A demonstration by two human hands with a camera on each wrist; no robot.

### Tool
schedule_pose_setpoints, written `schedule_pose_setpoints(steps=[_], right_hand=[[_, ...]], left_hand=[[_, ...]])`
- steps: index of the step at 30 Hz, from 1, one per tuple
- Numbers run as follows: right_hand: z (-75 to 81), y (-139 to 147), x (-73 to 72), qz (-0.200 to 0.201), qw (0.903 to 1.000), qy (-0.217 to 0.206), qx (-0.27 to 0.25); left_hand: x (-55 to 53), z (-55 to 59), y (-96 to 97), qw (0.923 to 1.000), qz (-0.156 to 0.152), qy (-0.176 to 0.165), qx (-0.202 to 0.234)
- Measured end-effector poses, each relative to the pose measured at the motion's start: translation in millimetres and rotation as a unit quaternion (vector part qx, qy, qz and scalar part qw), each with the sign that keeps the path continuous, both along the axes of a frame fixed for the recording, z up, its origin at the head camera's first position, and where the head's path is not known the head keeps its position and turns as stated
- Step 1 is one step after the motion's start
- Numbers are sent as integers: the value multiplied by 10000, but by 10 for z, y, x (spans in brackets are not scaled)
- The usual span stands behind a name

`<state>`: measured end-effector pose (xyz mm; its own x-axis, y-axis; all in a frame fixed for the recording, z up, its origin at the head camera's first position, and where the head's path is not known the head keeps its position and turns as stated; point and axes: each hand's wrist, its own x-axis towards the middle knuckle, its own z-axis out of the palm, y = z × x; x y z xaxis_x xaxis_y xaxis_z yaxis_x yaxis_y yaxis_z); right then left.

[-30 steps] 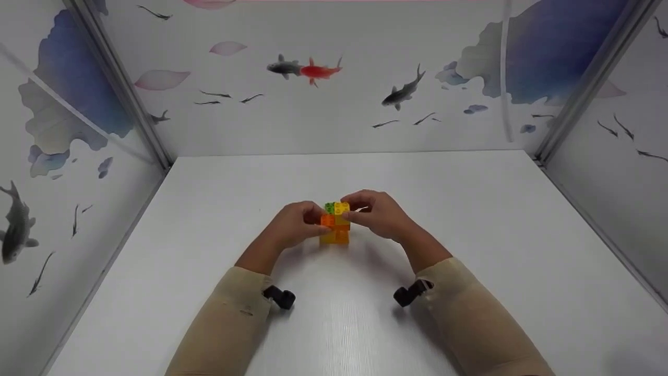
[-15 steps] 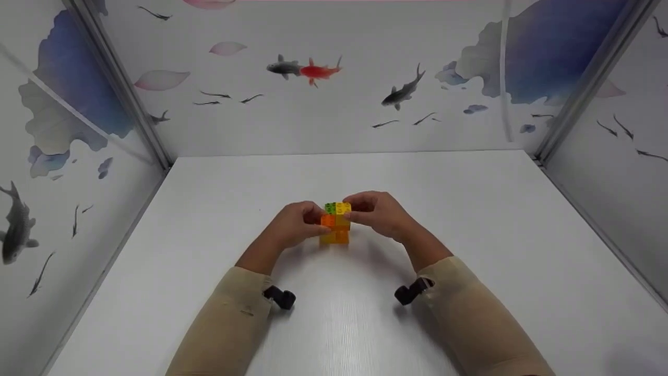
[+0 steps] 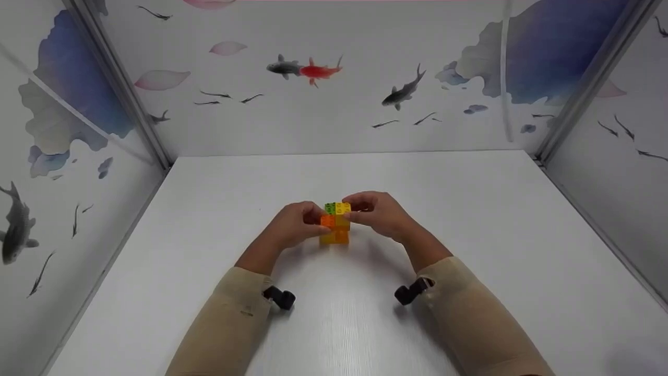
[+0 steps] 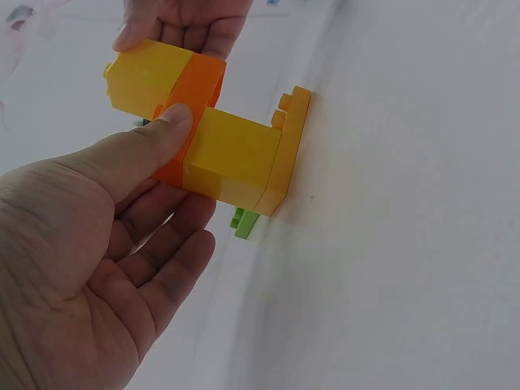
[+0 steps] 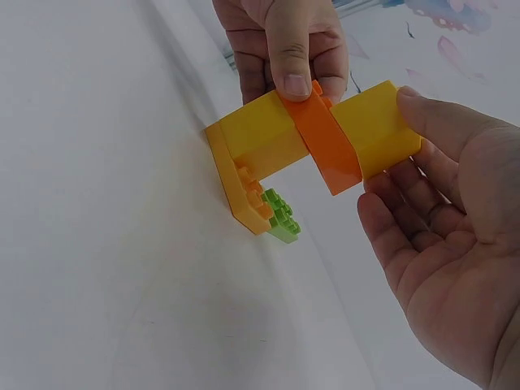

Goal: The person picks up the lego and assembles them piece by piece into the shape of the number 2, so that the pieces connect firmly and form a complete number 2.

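A small toy-brick build stands at mid-table between both hands. Its base is an amber studded plate (image 5: 227, 175), carrying a lower yellow brick (image 4: 236, 146). Across that brick lies a flat orange plate (image 5: 329, 150), topped by an upper yellow brick (image 5: 378, 130) set toward the right. My left hand (image 3: 295, 224) pinches the orange plate, thumb on the near side and fingers behind. From the right, my right hand (image 3: 381, 214) holds the upper yellow brick between thumb and fingers. A green studded piece (image 5: 283, 219) shows low, beyond the amber plate.
The white tabletop (image 3: 334, 313) is bounded by a back wall (image 3: 334, 120) and side walls printed with fish and petals. Metal posts (image 3: 125, 89) mark the corners. Each wrist wears a black camera (image 3: 282, 298) over a beige sleeve (image 3: 224, 324).
The right hand and the upper yellow brick have shifted slightly to the right since a second ago. The left hand and the lower bricks hold their place.
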<state>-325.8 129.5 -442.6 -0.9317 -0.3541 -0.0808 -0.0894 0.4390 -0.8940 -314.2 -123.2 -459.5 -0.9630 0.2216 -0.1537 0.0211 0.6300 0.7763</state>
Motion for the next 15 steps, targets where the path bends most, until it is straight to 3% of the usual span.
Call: schedule_pose_setpoints(steps=[5,11,15], right_hand=[[29,12,-21,1,9999,-104,-11],[10,44,-142,-222,9982,-173,-537],[-82,20,-264,-443,9986,-294,-5]], left_hand=[[5,5,-1,9999,10,-102,-20],[-3,16,2,9999,-22,24,-102],[-7,17,-1,9999,-24,15,-121]])
